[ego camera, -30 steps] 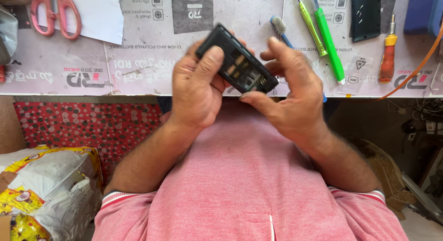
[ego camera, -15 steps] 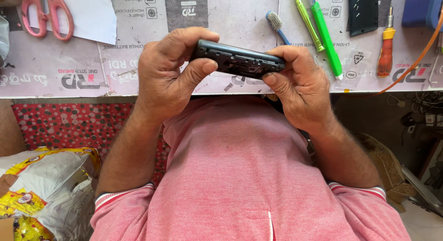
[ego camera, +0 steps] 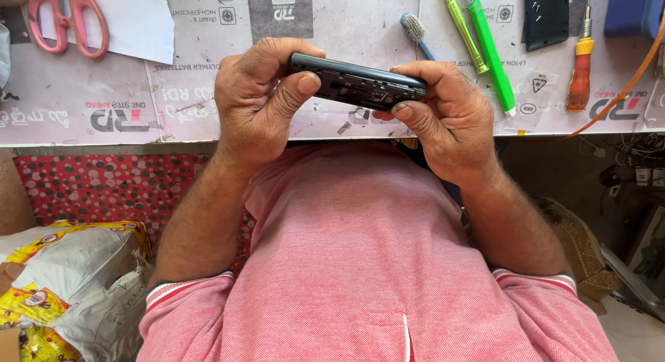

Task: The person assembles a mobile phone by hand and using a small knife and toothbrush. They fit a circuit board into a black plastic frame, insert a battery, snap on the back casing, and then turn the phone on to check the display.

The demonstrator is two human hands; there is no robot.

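Black and slim, the opened phone [ego camera: 357,85] is held edge-on between both hands above the near edge of the surface [ego camera: 208,112]. The left hand [ego camera: 260,102] has its grip clamped on the left end, the right hand [ego camera: 447,116] on the right end. Pink scissors [ego camera: 66,19] lie far left; green pens [ego camera: 485,43] and an orange screwdriver [ego camera: 580,64] lie far right, well apart.
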